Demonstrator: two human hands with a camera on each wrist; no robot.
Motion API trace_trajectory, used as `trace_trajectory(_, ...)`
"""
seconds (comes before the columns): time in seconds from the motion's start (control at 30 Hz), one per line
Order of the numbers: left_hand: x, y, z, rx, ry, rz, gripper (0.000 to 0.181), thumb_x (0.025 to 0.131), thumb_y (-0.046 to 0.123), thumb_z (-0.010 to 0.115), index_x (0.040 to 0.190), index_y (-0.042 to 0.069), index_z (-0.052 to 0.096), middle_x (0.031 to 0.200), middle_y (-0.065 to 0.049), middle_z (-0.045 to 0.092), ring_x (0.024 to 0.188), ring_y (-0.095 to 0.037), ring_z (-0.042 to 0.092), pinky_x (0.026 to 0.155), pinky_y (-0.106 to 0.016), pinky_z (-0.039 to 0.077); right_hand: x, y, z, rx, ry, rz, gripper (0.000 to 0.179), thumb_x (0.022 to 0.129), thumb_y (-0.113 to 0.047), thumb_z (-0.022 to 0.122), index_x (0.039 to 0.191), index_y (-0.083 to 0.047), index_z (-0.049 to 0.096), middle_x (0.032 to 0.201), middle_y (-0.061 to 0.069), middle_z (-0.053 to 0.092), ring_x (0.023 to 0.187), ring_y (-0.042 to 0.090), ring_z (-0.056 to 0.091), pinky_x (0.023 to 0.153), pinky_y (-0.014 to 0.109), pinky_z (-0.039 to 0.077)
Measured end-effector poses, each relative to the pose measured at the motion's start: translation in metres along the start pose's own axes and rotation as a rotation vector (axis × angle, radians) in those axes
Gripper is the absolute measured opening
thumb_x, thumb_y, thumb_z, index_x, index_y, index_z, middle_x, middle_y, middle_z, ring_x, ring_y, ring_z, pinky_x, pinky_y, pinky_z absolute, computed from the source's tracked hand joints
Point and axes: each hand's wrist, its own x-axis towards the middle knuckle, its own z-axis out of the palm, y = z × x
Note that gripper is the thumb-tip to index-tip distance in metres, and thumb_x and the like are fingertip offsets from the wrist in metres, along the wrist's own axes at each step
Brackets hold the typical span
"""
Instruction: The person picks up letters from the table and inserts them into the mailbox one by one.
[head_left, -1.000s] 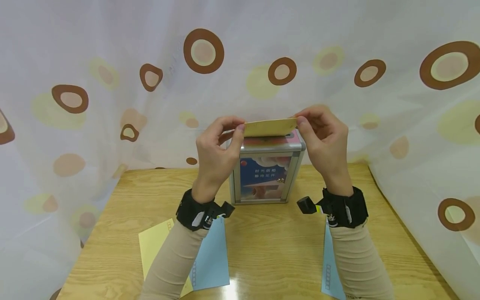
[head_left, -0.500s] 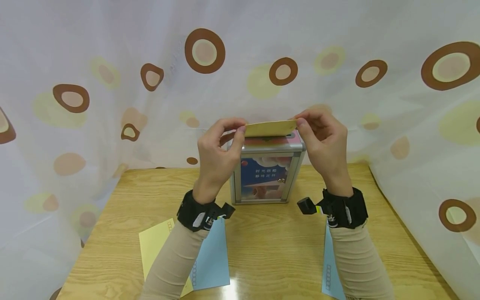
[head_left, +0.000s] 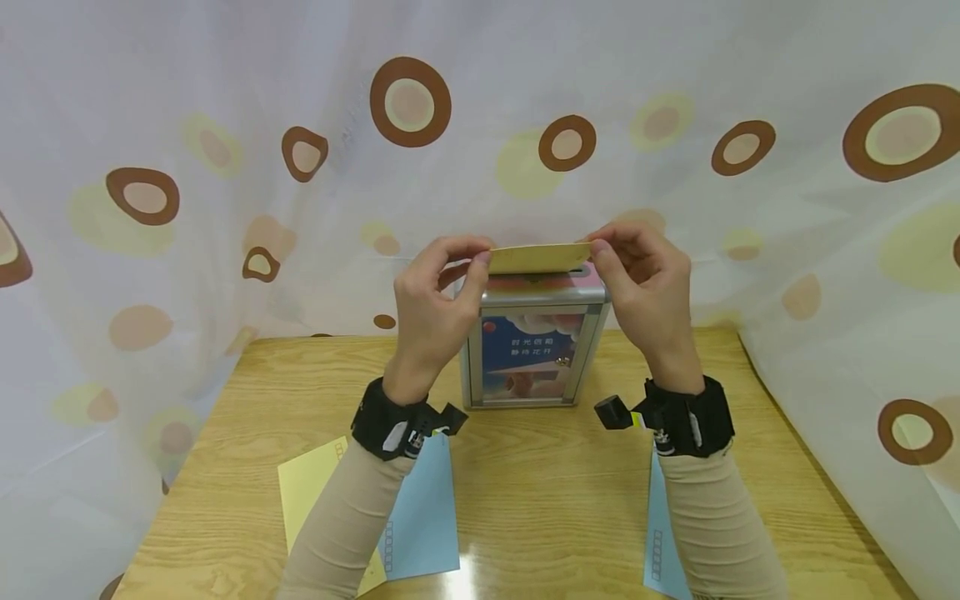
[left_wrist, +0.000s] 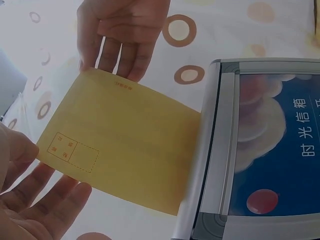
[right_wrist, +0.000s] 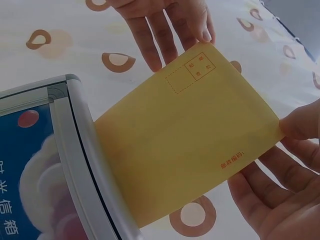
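A yellow envelope stands over the top of a silver-framed letter box, its lower part at the box's top edge. My left hand pinches its left upper corner, and my right hand pinches the right one. In both wrist views the envelope shows printed stamp squares near one corner. Its far end disappears behind the box's rim. Thumbs press on the near face while the other fingers lie along the sides and behind. The right end of the dark slot shows beside the envelope.
On the wooden table lie a yellow envelope and a blue envelope at the left, partly under my left forearm. Another blue envelope lies by my right forearm. A patterned curtain hangs behind the box.
The held envelope has come down slightly toward the box top, most at its right end. My right hand has lowered a little with it; my left hand stays nearly still.
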Motion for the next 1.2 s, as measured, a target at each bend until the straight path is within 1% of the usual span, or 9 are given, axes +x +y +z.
trace_trajectory(0.23, 0.000, -0.002, 0.000, -0.010, -0.004, -0.001, 0.012, 0.092, 0.004, 0.061, 0.101, -0.001, 0.069, 0.095, -0.014, 0.071, 0.086, -0.018, 0.067, 0.079, -0.032, 0.059, 0.000, 0.003, 0.002, 0.004, 0.006, 0.007, 0.012, 0.092, 0.007, 0.057, 0.101, 0.013, 0.063, 0.091, 0.009, 0.067, 0.076, 0.015, 0.062, 0.067, 0.021, 0.047)
trace_trajectory(0.37, -0.001, -0.003, -0.001, -0.014, -0.005, 0.000, 0.012, 0.092, 0.003, 0.062, 0.102, -0.001, 0.069, 0.096, -0.016, 0.071, 0.086, -0.019, 0.067, 0.079, -0.033, 0.060, 0.000, 0.004, 0.002, -0.001, -0.005, 0.003, 0.012, 0.092, 0.008, 0.057, 0.101, 0.012, 0.064, 0.091, 0.008, 0.068, 0.075, 0.015, 0.061, 0.066, 0.021, 0.046)
trace_trajectory(0.57, -0.002, -0.005, -0.003, -0.001, -0.008, -0.011, 0.013, 0.093, 0.004, 0.062, 0.104, 0.002, 0.069, 0.097, -0.015, 0.071, 0.088, -0.018, 0.067, 0.080, -0.032, 0.059, -0.001, 0.006, 0.002, -0.031, -0.028, -0.008, 0.012, 0.094, 0.002, 0.059, 0.102, 0.006, 0.067, 0.091, 0.010, 0.068, 0.075, 0.017, 0.060, 0.065, 0.023, 0.046)
trace_trajectory(0.73, -0.003, -0.007, -0.002, 0.006, -0.009, -0.014, 0.014, 0.093, 0.004, 0.061, 0.104, 0.003, 0.069, 0.098, -0.015, 0.071, 0.089, -0.018, 0.066, 0.080, -0.032, 0.059, -0.002, 0.009, 0.002, -0.042, -0.038, -0.008, 0.014, 0.095, -0.004, 0.060, 0.102, 0.005, 0.067, 0.092, 0.012, 0.067, 0.076, 0.020, 0.060, 0.066, 0.023, 0.047)
trace_trajectory(0.87, -0.004, -0.009, -0.001, 0.010, -0.014, -0.022, 0.014, 0.093, 0.004, 0.061, 0.104, 0.003, 0.069, 0.098, -0.013, 0.069, 0.090, -0.019, 0.065, 0.083, -0.032, 0.059, -0.003, 0.011, 0.001, -0.036, -0.034, 0.003, 0.015, 0.095, -0.006, 0.060, 0.102, 0.005, 0.066, 0.092, 0.010, 0.068, 0.077, 0.020, 0.060, 0.067, 0.023, 0.048)
trace_trajectory(1.03, -0.005, -0.009, 0.000, 0.012, -0.013, -0.039, 0.013, 0.093, 0.004, 0.061, 0.104, 0.000, 0.069, 0.097, -0.013, 0.068, 0.092, -0.019, 0.065, 0.084, -0.031, 0.058, -0.004, 0.013, 0.001, -0.021, -0.027, 0.028, 0.014, 0.094, -0.002, 0.060, 0.103, 0.008, 0.066, 0.092, 0.007, 0.068, 0.078, 0.019, 0.060, 0.068, 0.022, 0.047)
trace_trajectory(1.2, -0.008, -0.010, 0.002, 0.004, -0.014, -0.053, 0.014, 0.093, 0.004, 0.061, 0.104, 0.000, 0.068, 0.098, -0.014, 0.067, 0.093, -0.020, 0.064, 0.083, -0.031, 0.058, -0.005, 0.008, 0.003, -0.046, -0.014, 0.061, 0.014, 0.094, 0.002, 0.058, 0.103, 0.010, 0.064, 0.091, 0.010, 0.067, 0.077, 0.016, 0.060, 0.069, 0.021, 0.047)
